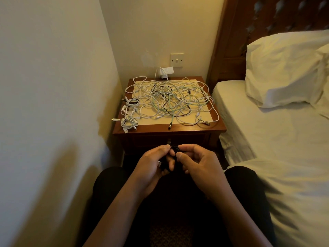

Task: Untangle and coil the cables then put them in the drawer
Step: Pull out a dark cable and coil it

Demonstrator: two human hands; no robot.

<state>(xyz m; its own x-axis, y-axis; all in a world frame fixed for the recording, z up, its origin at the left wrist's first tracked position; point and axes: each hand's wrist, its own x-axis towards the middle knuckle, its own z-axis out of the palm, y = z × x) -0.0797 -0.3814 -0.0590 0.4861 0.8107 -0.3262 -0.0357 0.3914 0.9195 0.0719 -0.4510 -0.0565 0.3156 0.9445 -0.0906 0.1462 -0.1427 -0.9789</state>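
Both hands, left and right, are pinching a small black cable; white tangle is lying at twelve o'clock on the bench.

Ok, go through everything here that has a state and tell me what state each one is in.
Black cable: held in both hands, partly coiled.
Left hand: closed on the black cable.
Right hand: pinching the black cable.
Cable pile: tangled on the nightstand.
White bundles: coiled, at the nightstand's left edge.
Drawer: shut.
Wall plug: plugged in.

Glossy wooden nightstand, white cloth pillow.
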